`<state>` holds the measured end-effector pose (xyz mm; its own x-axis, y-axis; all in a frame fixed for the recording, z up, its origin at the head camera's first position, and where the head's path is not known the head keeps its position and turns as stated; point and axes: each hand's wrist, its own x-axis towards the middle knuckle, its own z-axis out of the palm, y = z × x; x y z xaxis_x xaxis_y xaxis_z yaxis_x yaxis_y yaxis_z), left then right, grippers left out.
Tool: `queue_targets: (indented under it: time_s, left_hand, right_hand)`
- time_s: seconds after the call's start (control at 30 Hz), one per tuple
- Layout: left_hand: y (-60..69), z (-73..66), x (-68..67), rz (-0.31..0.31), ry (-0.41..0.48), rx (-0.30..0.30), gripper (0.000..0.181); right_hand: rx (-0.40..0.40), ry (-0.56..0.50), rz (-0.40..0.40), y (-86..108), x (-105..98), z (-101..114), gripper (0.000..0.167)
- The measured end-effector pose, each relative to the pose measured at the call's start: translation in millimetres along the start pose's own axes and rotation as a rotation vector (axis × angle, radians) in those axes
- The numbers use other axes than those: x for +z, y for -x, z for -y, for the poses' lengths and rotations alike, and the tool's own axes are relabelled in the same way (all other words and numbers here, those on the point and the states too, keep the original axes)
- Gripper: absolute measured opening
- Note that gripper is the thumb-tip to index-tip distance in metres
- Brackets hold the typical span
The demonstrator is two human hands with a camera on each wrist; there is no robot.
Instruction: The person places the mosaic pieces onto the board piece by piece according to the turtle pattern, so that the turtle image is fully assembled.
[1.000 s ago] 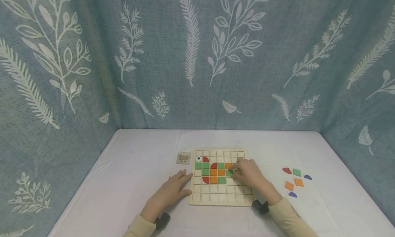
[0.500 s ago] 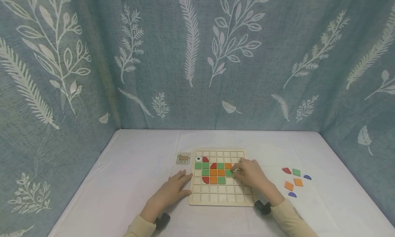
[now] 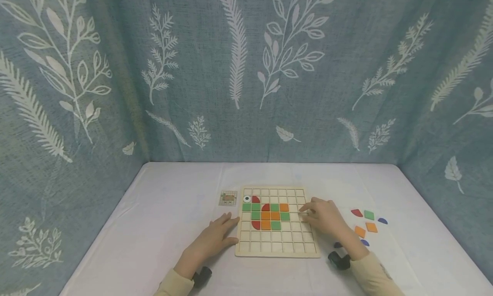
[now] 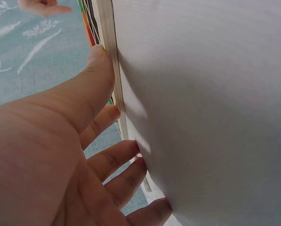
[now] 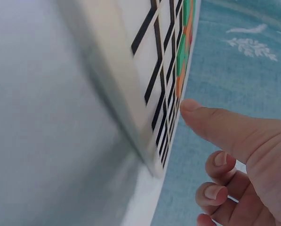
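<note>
A wooden grid board (image 3: 277,247) lies on the table with green, orange and red tiles and one eye tile (image 3: 247,199) set in its squares. My left hand (image 3: 215,238) rests at the board's left side. In the left wrist view its thumb (image 4: 100,70) touches the board's edge and the fingers are spread. My right hand (image 3: 326,217) hovers over the board's right edge, thumb and index apart, holding nothing. The other fingers curl loosely in the right wrist view. Left of this hand, a green square tile (image 3: 285,216) sits at the pattern's right end.
A small pattern card (image 3: 228,198) lies beyond the left hand. Loose tiles lie right of the board: a red quarter-circle (image 3: 357,213), a green square (image 3: 369,215), orange squares (image 3: 371,227) and blue half-circles (image 3: 383,221). A patterned curtain (image 3: 246,133) surrounds the table's back and sides.
My right hand has come off the green square tile and moved right, towards the board's edge. That tile stays in its square. The left hand has stayed put.
</note>
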<state>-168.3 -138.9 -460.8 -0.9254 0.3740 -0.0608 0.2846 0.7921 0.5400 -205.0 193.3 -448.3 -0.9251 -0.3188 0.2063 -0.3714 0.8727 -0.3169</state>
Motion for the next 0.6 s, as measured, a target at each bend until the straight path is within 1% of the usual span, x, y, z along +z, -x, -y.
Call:
queue_targets:
  time_s: [0.23, 0.43, 0.6]
  left_hand:
    - [-1.7, 2.0, 1.6, -0.001, -0.005, -0.003, 0.063]
    - [-2.0, 1.8, 1.1, -0.001, 0.002, 0.003, 0.063]
    - [-1.8, 0.4, -1.0, 0.001, 0.003, 0.009, 0.063]
  right_hand:
    - [0.026, 0.008, -0.029, 11.8, -9, -15, 0.016]
    - [0.066, 0.018, -0.020, 20.0, -18, -28, 0.017]
    - [0.056, 0.055, -0.046, 28.5, -28, -39, 0.018]
